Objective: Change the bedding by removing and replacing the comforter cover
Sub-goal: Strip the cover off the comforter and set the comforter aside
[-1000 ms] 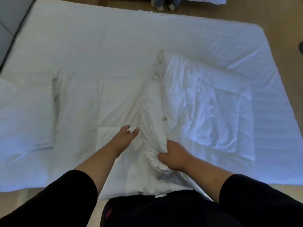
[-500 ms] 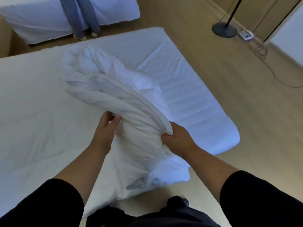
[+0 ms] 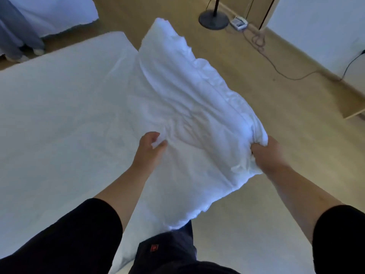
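A bunched white comforter (image 3: 189, 99) hangs lifted in front of me, past the right edge of the bed (image 3: 59, 119). My left hand (image 3: 151, 147) pinches a fold of its near left side. My right hand (image 3: 270, 155) is clenched on a thick gathered wad at its near right corner. The far end of the comforter rises up over the floor. Its lower edge droops toward my legs. The bed carries a flat white sheet.
A lamp base (image 3: 214, 19) and a power strip (image 3: 239, 23) with trailing cables stand on the wooden floor at the far right. A low white cabinet (image 3: 335, 36) lines the right wall. A person's legs (image 3: 17, 36) stand beside a second bed (image 3: 59, 12) at the far left.
The comforter has come up off the bed and swung to the right over the floor. My view turned right with it, and my left hand went from open to gripping the fabric.
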`<act>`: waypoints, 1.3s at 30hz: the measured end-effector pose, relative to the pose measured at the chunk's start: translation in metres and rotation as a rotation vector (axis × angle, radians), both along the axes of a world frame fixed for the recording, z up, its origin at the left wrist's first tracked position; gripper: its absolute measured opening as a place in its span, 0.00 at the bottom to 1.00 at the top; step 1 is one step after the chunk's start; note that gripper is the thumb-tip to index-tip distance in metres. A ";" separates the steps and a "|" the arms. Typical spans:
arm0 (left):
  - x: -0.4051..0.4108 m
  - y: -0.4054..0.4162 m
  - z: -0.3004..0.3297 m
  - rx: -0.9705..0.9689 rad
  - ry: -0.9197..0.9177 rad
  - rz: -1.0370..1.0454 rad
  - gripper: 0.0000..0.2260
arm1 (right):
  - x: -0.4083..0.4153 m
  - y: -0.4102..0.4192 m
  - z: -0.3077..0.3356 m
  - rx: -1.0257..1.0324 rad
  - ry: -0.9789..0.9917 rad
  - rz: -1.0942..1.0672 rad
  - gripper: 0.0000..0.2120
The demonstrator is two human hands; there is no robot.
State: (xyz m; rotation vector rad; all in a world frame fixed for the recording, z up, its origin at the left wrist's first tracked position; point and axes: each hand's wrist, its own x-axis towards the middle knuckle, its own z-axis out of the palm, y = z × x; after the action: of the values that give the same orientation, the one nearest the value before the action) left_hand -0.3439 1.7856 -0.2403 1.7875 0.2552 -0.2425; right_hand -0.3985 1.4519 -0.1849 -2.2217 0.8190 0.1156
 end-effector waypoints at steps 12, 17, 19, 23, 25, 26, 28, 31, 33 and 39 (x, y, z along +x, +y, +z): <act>0.044 -0.081 -0.115 0.464 0.583 -0.476 0.30 | 0.075 -0.113 -0.121 0.023 0.390 -0.046 0.17; 0.020 -0.088 -0.125 0.495 0.669 -0.444 0.32 | 0.064 -0.141 -0.162 0.182 0.481 -0.103 0.31; 0.012 -0.099 -0.127 0.561 0.688 -0.429 0.33 | 0.060 -0.158 -0.172 0.175 0.530 -0.091 0.31; -0.013 -0.136 -0.115 0.603 0.725 -0.261 0.32 | 0.063 -0.188 -0.184 0.073 0.561 0.102 0.30; -0.036 -0.160 -0.110 0.569 0.743 -0.172 0.30 | 0.061 -0.200 -0.181 0.098 0.615 0.299 0.30; -0.051 -0.172 -0.108 0.550 0.763 -0.155 0.30 | 0.059 -0.205 -0.178 0.123 0.639 0.384 0.30; -0.081 -0.195 -0.104 0.516 0.815 -0.145 0.29 | 0.055 -0.212 -0.170 0.160 0.674 0.484 0.28; -0.122 -0.216 -0.094 0.469 0.868 -0.079 0.27 | 0.052 -0.217 -0.157 0.197 0.698 0.525 0.25; -0.147 -0.217 -0.086 0.429 0.872 0.021 0.25 | 0.047 -0.213 -0.152 0.185 0.717 0.570 0.25; -0.215 -0.188 -0.070 0.312 0.898 0.390 0.23 | 0.033 -0.175 -0.155 0.247 0.769 0.584 0.20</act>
State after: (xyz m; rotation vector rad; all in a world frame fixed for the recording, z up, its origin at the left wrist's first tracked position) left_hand -0.5593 1.5980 -0.3100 1.7807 1.3209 -0.7466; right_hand -0.3651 1.2771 -0.3395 -2.0974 0.4542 1.3338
